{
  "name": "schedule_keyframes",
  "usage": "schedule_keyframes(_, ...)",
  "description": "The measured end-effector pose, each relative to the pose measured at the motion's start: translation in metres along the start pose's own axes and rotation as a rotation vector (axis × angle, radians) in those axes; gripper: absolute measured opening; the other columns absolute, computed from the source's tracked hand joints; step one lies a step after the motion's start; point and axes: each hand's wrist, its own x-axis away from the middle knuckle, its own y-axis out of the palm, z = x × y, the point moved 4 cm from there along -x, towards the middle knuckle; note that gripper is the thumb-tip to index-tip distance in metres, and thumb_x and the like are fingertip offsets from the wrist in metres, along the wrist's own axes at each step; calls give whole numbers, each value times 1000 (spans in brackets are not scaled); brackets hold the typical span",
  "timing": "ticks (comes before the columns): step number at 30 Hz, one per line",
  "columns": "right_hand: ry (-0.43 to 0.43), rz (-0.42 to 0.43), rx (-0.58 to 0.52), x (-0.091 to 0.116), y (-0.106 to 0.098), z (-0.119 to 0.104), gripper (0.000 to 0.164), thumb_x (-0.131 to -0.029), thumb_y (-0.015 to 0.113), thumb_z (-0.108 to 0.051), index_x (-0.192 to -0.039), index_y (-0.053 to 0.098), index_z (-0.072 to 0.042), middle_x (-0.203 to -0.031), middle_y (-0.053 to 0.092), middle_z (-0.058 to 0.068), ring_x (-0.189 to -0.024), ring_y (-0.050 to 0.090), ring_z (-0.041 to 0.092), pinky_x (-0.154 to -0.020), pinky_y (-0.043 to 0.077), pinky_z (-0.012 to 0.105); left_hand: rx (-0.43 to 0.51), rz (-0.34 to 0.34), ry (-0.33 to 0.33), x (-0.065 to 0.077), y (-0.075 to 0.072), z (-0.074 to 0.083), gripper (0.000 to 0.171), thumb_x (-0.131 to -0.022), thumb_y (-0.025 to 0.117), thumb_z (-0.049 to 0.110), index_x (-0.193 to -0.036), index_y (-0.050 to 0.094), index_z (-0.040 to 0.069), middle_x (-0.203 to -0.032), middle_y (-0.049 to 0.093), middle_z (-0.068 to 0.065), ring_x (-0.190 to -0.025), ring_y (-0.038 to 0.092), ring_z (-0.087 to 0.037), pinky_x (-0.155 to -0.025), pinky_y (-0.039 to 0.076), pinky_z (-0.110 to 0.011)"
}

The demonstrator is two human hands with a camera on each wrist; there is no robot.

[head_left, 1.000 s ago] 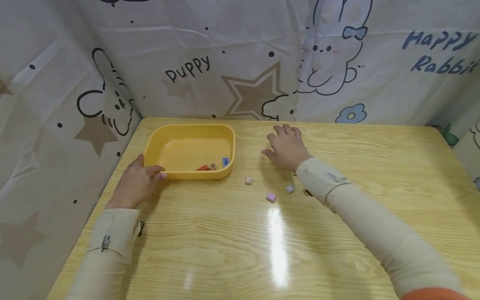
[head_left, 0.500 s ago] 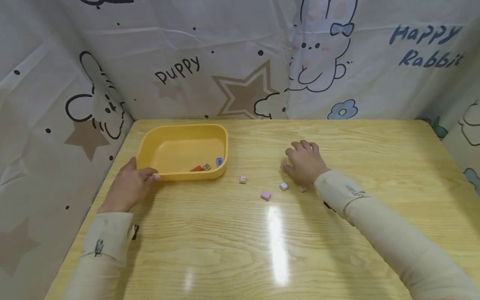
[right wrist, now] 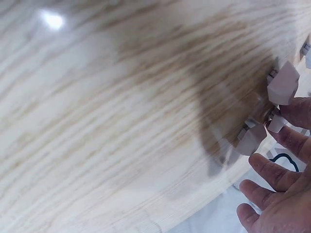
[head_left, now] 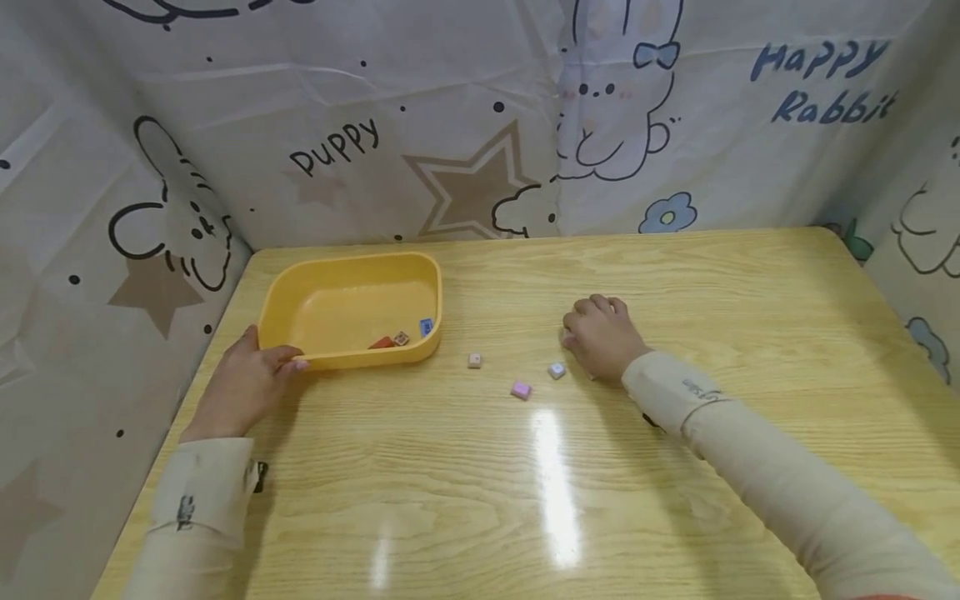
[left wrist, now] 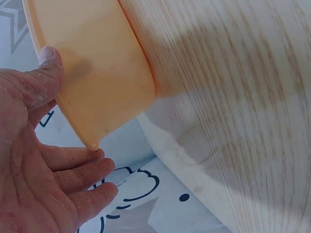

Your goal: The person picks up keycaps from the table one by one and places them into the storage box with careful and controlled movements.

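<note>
My left hand [head_left: 238, 385] grips the near left corner of a yellow plastic bin [head_left: 352, 360], thumb [left wrist: 47, 68] against the outer wall by the rim. Inside the bin lie a red piece [head_left: 382, 342], a brown patterned piece [head_left: 401, 338] and a blue one [head_left: 427, 327]. Right of the bin, my right hand [head_left: 604, 338] is low over the table. Its thumb and index finger pinch a small pale keycap-like piece [right wrist: 278, 121], mostly hidden under the hand in the head view. Two similar pieces, one pinkish [right wrist: 283, 85] and one pale [right wrist: 251, 139], are close beside those fingertips.
Between bin and right hand lie a cream piece [head_left: 475, 361], a pink piece [head_left: 521, 390] and a white piece [head_left: 557, 371]. A printed cloth [head_left: 450, 108] hangs along the back and sides of the wooden table [head_left: 420, 500].
The right hand has moved right and nearer, down among the small pieces, and its fingers have drawn together. The left hand stays on the bin's corner. The head view has shifted slightly.
</note>
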Motion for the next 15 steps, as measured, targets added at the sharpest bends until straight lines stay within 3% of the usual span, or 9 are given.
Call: schedule_keyframes(15, 8, -31, 9, -9, -7, -12, 25, -96, 58, -27, -110, 67, -9, -137, 54, 18, -132, 43, 39, -110, 32, 61, 18, -3, -13, 0, -1, -2, 29, -92, 61, 25, -109, 70, 3, -117, 62, -33, -125, 37, -61, -105, 32, -67)
